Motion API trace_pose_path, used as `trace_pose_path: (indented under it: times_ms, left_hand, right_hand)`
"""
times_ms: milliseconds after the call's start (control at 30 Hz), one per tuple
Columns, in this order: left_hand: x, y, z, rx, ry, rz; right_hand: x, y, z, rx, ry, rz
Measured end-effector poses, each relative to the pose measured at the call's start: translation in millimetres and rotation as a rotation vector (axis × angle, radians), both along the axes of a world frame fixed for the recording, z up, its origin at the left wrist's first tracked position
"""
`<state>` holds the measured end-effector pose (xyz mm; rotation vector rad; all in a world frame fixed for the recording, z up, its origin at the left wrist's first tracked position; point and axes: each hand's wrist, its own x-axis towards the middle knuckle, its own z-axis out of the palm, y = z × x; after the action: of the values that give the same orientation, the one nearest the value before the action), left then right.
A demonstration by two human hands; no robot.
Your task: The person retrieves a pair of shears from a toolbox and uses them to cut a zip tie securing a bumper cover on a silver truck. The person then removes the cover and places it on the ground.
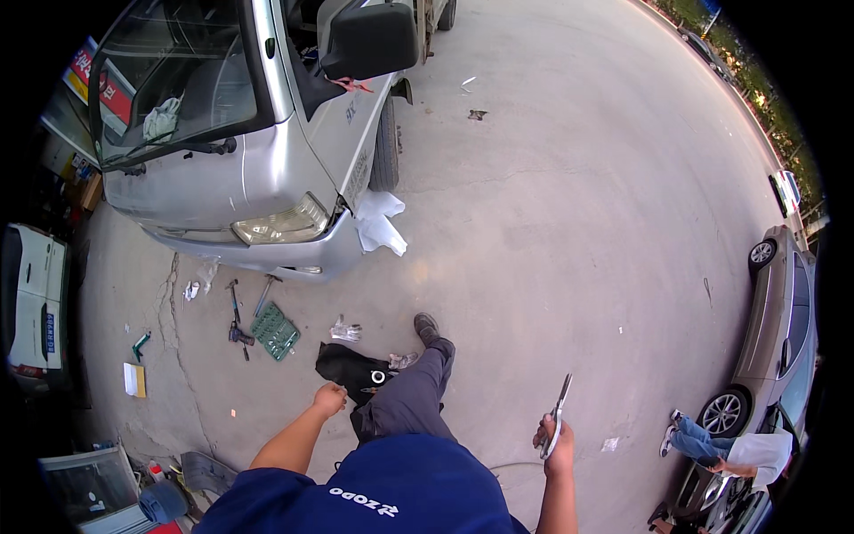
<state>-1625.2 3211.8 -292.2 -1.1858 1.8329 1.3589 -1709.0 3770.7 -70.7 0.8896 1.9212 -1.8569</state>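
My right hand (555, 438) grips a pair of metal scissors or pliers (559, 408) with the tip pointing up, out to my right over bare concrete. My left hand (330, 398) is a closed fist with nothing visible in it, hanging over the ground near a black cloth or bag (349, 368) with a small round part on it. My leg in grey trousers and a dark shoe (426, 327) steps forward between the two hands.
A silver van (267, 169) stands ahead left, with a white rag (380, 222) at its bumper corner. A green socket set (274, 331), a hammer and hand tools lie below it. A person (729, 449) crouches beside a parked car (778, 329) at right.
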Motion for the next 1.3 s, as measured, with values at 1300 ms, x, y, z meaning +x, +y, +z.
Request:
trace_pose_path:
  times_ms: [1300]
  left_hand:
    - [-676.5,-134.3,-433.4,-0.582,0.961,1.626]
  right_hand:
    - [-730.6,-567.2,-710.2,0.254,0.367,1.761]
